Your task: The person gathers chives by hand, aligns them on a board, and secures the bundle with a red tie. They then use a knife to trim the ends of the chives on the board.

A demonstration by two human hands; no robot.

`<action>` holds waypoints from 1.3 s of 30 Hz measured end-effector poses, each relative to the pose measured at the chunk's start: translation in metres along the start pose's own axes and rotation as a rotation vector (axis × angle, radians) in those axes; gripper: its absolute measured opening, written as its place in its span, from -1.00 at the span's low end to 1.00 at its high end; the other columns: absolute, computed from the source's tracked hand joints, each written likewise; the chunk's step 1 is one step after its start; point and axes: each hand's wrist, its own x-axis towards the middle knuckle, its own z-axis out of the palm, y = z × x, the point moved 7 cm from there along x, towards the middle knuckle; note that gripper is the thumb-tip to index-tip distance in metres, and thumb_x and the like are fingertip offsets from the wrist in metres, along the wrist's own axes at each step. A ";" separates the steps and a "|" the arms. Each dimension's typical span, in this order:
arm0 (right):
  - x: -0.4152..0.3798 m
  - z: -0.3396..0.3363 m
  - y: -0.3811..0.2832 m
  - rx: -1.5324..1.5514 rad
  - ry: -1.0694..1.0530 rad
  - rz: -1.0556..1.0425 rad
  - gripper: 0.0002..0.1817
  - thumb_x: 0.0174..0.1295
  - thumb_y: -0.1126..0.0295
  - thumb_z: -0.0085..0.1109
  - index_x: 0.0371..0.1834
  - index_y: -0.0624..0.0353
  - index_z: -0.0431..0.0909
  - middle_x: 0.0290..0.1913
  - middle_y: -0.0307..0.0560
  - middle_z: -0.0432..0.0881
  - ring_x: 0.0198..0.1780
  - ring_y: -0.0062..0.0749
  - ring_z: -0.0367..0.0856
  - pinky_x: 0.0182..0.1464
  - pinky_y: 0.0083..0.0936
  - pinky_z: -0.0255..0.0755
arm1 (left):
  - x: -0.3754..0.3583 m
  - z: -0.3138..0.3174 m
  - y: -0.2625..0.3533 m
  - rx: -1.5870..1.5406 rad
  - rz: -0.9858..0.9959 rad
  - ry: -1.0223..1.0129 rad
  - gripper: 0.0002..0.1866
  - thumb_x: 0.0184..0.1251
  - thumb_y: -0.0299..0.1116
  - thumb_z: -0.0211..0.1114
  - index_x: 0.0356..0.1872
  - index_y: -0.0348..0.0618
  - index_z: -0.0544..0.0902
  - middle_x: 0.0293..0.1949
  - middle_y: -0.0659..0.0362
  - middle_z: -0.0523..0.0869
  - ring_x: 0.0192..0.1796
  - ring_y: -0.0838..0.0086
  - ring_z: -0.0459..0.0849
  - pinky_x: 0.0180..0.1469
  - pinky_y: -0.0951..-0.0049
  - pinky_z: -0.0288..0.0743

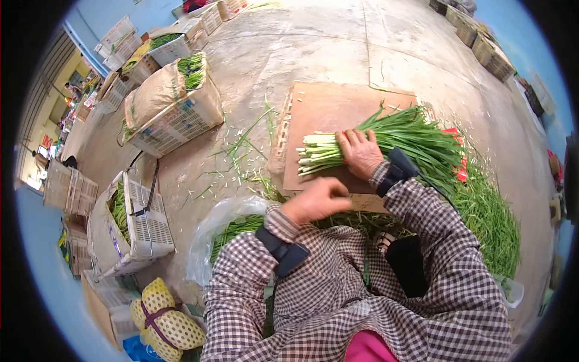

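Note:
A thick bunch of garlic chives (416, 139) lies across a brown board (325, 99), white stem ends to the left and green leaves to the right. My right hand (362, 154) presses down over the stems with its fingers curled round them. Just in front of the board's near edge is my left hand (319, 202), slightly blurred and apart from the bunch. Its fingers are bent together; whatever they may hold is hidden. Under the leaf tips shows a red strip (461, 157).
Loose greens (491, 217) are heaped right of the board, and a clear plastic bag (205, 235) with greens lies at the left. White crates (175, 130) line the left side. Trimmings (241, 148) litter the floor. A yellow dotted bundle (169, 320) sits lower left.

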 end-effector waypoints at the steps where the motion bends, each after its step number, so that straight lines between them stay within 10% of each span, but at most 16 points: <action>1: 0.006 -0.009 0.002 0.035 -0.020 0.006 -0.50 0.11 0.33 0.04 0.15 0.23 0.31 0.04 0.08 0.45 0.12 -0.13 0.40 0.12 -0.05 0.20 | -0.004 0.014 -0.004 0.073 -0.079 -0.100 -0.58 0.09 -0.21 0.35 -0.12 -0.34 0.59 -0.22 0.03 0.65 -0.12 0.35 0.61 -0.02 0.41 0.46; 5: 0.011 -0.080 0.004 0.270 0.134 -0.019 -0.10 -0.31 0.28 0.43 0.21 0.23 0.24 0.09 0.11 0.42 0.15 -0.07 0.37 0.18 -0.13 0.19 | 0.001 -0.032 0.026 -0.030 -0.086 0.254 -0.35 0.06 -0.09 0.37 0.11 -0.31 0.46 0.05 -0.02 0.56 0.11 0.27 0.50 0.17 0.43 0.36; 6: 0.014 -0.102 0.001 0.293 0.147 -0.037 -0.07 -0.32 0.32 0.44 0.24 0.27 0.21 0.10 0.15 0.41 0.16 -0.02 0.36 0.21 -0.15 0.19 | 0.036 -0.023 -0.013 -0.829 0.189 0.202 -0.41 0.13 -0.18 0.37 0.15 -0.25 0.42 0.10 0.02 0.53 0.16 0.32 0.47 0.24 0.46 0.32; 7: 0.021 -0.120 0.000 0.276 0.161 -0.037 -0.07 -0.32 0.32 0.44 0.24 0.27 0.21 0.10 0.15 0.41 0.16 -0.02 0.36 0.21 -0.15 0.19 | 0.002 -0.050 0.034 -0.704 0.087 0.378 -0.44 0.10 -0.27 0.41 0.12 -0.22 0.44 0.12 0.07 0.52 0.14 0.40 0.49 0.20 0.48 0.40; 11: 0.032 -0.206 0.009 0.751 0.598 0.005 -0.11 -0.25 0.43 0.41 0.25 0.38 0.18 0.11 0.26 0.38 0.13 0.02 0.40 0.16 -0.24 0.31 | -0.020 -0.107 0.166 -0.162 0.778 0.648 -0.17 -0.20 -0.24 0.60 0.12 -0.26 0.33 0.00 0.07 0.55 0.04 0.37 0.57 0.02 0.45 0.54; 13: 0.028 -0.231 0.014 0.919 0.624 0.085 -0.24 -0.13 0.40 0.40 0.18 0.39 0.24 0.03 0.23 0.46 0.09 -0.13 0.47 0.10 -0.34 0.38 | -0.039 -0.110 0.235 0.142 0.879 0.792 0.16 -0.38 -0.12 0.64 0.28 -0.28 0.08 0.04 -0.03 0.47 0.04 0.20 0.55 0.05 0.32 0.50; 16: 0.011 -0.244 0.032 1.148 0.737 0.143 -0.41 -0.02 0.31 0.40 0.04 0.31 0.36 -0.13 -0.01 0.60 -0.08 -0.41 0.56 0.00 -0.42 0.43 | -0.034 -0.089 0.289 0.589 0.833 0.872 0.07 -0.36 -0.09 0.56 0.25 -0.31 0.18 -0.09 -0.03 0.52 -0.02 0.11 0.53 0.02 0.15 0.40; 19: -0.013 -0.188 0.041 1.255 0.383 -0.006 -0.59 0.04 0.35 0.34 -0.10 0.35 0.47 -0.13 0.00 0.60 -0.21 -0.39 0.58 -0.13 -0.49 0.47 | 0.006 -0.055 0.271 0.964 0.693 0.823 0.02 -0.30 -0.06 0.55 0.25 -0.27 0.23 -0.14 -0.06 0.56 -0.11 0.14 0.59 -0.07 0.16 0.44; 21: -0.074 -0.140 0.059 0.997 -0.269 0.352 -0.63 0.08 0.38 0.26 -0.10 0.43 0.51 -0.19 0.07 0.62 -0.22 -0.37 0.60 -0.12 -0.50 0.48 | 0.050 -0.034 0.207 1.095 0.368 0.600 0.02 -0.32 -0.03 0.54 0.24 -0.26 0.24 -0.14 -0.01 0.54 -0.08 0.15 0.54 -0.06 0.09 0.38; 26: -0.280 -0.081 0.145 1.157 -0.138 0.926 -0.67 0.15 0.47 0.10 -0.08 0.53 0.50 -0.33 0.03 0.65 -0.33 -0.44 0.62 -0.24 -0.54 0.53 | 0.114 0.027 0.025 1.021 0.067 0.198 0.20 -0.39 0.01 0.58 0.31 -0.33 0.10 0.04 -0.08 0.50 0.08 0.08 0.49 0.06 -0.03 0.32; 33: -0.497 -0.012 0.109 1.184 -0.316 1.656 -0.74 0.13 0.50 0.10 -0.18 0.48 0.56 -0.41 0.03 0.66 -0.53 -0.47 0.57 -0.44 -0.53 0.49 | 0.121 0.048 0.039 1.258 0.069 0.241 0.31 -0.44 0.11 0.57 0.36 -0.36 0.01 0.30 -0.14 0.23 0.33 0.06 0.24 0.22 -0.15 0.14; 36: -0.554 0.051 0.077 0.930 -0.577 1.337 -0.62 0.12 0.27 0.14 -0.28 0.50 0.54 -0.45 0.21 0.60 -0.50 -0.14 0.55 -0.37 -0.21 0.42 | 0.100 0.053 0.034 1.351 0.002 0.263 0.32 -0.45 0.16 0.55 0.35 -0.38 0.04 0.37 -0.15 0.12 0.40 0.06 0.11 0.27 -0.15 0.06; 39: -0.618 0.097 0.039 0.798 -0.673 1.528 -0.62 0.18 0.20 0.13 -0.47 0.40 0.48 -0.52 0.17 0.48 -0.55 -0.15 0.37 -0.40 -0.18 0.32 | 0.085 0.066 0.024 1.478 0.045 0.279 0.33 -0.51 0.04 0.61 0.36 -0.34 0.03 0.32 -0.17 0.20 0.35 0.07 0.20 0.24 -0.04 0.10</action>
